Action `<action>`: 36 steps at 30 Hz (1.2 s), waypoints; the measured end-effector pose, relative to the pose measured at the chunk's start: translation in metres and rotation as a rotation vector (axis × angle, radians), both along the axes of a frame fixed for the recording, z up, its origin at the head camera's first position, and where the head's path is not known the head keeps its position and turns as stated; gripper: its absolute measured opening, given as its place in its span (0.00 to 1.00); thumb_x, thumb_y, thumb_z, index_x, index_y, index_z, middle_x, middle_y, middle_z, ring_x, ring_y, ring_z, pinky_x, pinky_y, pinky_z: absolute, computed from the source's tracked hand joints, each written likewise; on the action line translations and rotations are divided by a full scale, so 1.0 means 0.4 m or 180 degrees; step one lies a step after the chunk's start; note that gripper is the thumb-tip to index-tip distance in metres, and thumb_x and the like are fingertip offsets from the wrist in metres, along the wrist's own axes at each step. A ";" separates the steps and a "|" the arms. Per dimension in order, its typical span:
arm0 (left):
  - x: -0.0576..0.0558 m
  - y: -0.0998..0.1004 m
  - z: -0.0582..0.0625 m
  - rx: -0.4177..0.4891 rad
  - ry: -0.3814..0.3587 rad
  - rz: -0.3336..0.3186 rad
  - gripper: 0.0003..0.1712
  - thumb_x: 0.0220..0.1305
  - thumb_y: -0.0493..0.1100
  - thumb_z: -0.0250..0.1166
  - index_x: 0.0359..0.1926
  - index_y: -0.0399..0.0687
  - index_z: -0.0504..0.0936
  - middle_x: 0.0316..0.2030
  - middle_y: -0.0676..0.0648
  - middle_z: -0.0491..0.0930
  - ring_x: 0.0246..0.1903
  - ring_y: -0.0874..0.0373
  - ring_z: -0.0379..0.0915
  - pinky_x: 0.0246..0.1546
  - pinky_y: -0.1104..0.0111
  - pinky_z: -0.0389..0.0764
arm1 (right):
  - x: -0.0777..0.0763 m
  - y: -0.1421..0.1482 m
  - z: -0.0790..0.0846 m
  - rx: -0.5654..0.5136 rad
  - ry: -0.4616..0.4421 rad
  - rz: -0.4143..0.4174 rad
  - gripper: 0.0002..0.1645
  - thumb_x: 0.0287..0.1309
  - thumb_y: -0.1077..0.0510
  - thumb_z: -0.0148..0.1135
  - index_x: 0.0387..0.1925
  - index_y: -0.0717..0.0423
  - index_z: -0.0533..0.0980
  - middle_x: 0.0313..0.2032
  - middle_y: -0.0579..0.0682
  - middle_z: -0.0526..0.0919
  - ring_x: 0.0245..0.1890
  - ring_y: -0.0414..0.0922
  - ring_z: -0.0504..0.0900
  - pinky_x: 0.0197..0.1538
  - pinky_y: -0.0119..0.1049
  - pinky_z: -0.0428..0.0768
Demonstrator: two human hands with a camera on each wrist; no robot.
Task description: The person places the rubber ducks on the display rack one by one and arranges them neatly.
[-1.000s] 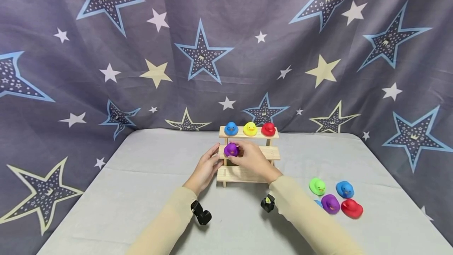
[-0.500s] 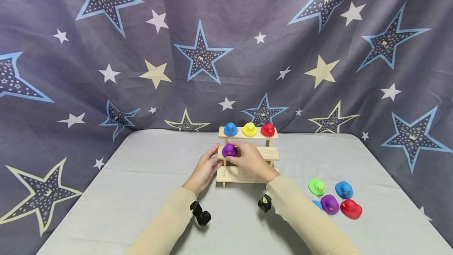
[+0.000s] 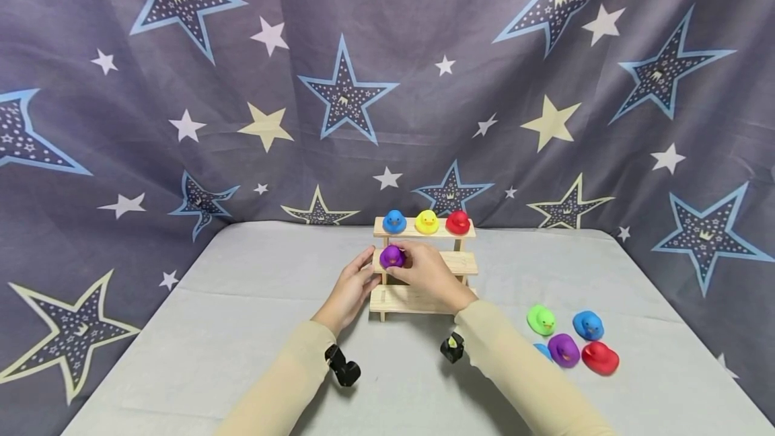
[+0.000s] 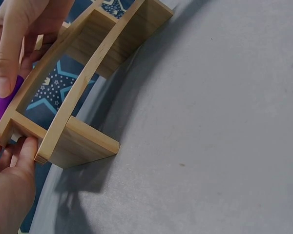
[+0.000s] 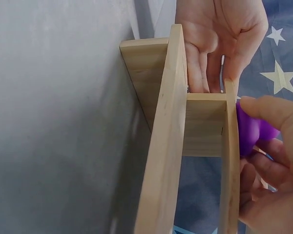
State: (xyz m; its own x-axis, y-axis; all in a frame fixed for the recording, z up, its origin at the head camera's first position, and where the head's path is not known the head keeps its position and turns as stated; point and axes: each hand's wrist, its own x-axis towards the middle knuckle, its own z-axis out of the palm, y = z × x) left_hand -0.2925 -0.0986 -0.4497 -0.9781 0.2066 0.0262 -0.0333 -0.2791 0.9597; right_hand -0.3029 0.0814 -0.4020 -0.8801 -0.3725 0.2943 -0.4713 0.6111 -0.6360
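On the left end of the middle step of a three-step wooden display stand [image 3: 412,299] sits a purple rubber duck [image 3: 393,257]. My right hand [image 3: 428,272] pinches that duck between thumb and fingers, its base against the board in the right wrist view. My left hand [image 3: 351,288] holds the stand's left end, the thumb at the middle board's edge and the fingers below it. On the top step stand a blue duck [image 3: 395,221], a yellow duck [image 3: 426,221] and a red duck [image 3: 458,222] in a row.
To the right on the grey-covered table [image 3: 254,355] lie several more ducks: a green duck [image 3: 541,320], a blue one [image 3: 588,325], a purple one [image 3: 564,350], a red one [image 3: 601,358] and a partly hidden blue one. A starry curtain [image 3: 387,120] hangs behind.
The purple duck, in my right hand, has shifted slightly left on the middle step since one second ago. During the last half second nothing visibly moves. My left hand stays at the stand.
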 end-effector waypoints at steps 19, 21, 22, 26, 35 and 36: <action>-0.002 -0.001 -0.005 -0.0054 -0.0025 0.0015 0.32 0.76 0.31 0.41 0.77 0.33 0.48 0.76 0.34 0.48 0.73 0.39 0.51 0.74 0.56 0.61 | 0.024 0.047 0.012 -0.0079 -0.0165 0.0059 0.35 0.56 0.59 0.74 0.65 0.61 0.74 0.51 0.57 0.85 0.48 0.50 0.85 0.58 0.46 0.83; -0.002 -0.001 -0.004 -0.0053 -0.0030 0.0026 0.32 0.76 0.31 0.42 0.77 0.33 0.48 0.75 0.34 0.48 0.73 0.39 0.51 0.74 0.56 0.61 | 0.028 0.057 0.015 -0.0035 -0.0157 0.0027 0.35 0.56 0.57 0.75 0.64 0.61 0.74 0.52 0.56 0.84 0.49 0.49 0.85 0.58 0.46 0.83; -0.002 -0.001 -0.004 -0.0056 -0.0031 0.0027 0.32 0.76 0.31 0.42 0.77 0.33 0.48 0.75 0.34 0.48 0.73 0.39 0.51 0.74 0.56 0.61 | 0.031 0.062 0.016 -0.0022 -0.0154 0.0021 0.34 0.56 0.57 0.75 0.64 0.60 0.75 0.52 0.56 0.84 0.49 0.49 0.85 0.57 0.46 0.83; -0.001 -0.001 -0.004 -0.0064 -0.0015 0.0015 0.32 0.76 0.30 0.41 0.77 0.33 0.48 0.75 0.33 0.48 0.73 0.39 0.50 0.74 0.56 0.60 | 0.040 0.082 0.022 0.0039 -0.0091 0.0045 0.33 0.56 0.56 0.74 0.62 0.61 0.76 0.55 0.56 0.83 0.49 0.50 0.85 0.57 0.46 0.84; -0.001 -0.001 -0.001 -0.0071 -0.0010 0.0012 0.32 0.77 0.30 0.41 0.78 0.33 0.47 0.76 0.33 0.46 0.73 0.39 0.49 0.74 0.56 0.60 | 0.055 0.139 0.030 0.0032 -0.0010 0.0240 0.28 0.57 0.59 0.73 0.58 0.63 0.78 0.48 0.57 0.86 0.45 0.50 0.87 0.52 0.46 0.86; -0.002 -0.001 -0.002 -0.0073 -0.0010 0.0009 0.32 0.77 0.31 0.41 0.78 0.34 0.47 0.76 0.33 0.47 0.73 0.39 0.49 0.74 0.56 0.60 | 0.056 0.147 0.031 0.0034 -0.0005 0.0252 0.27 0.57 0.59 0.73 0.58 0.64 0.78 0.48 0.57 0.86 0.45 0.50 0.87 0.52 0.46 0.86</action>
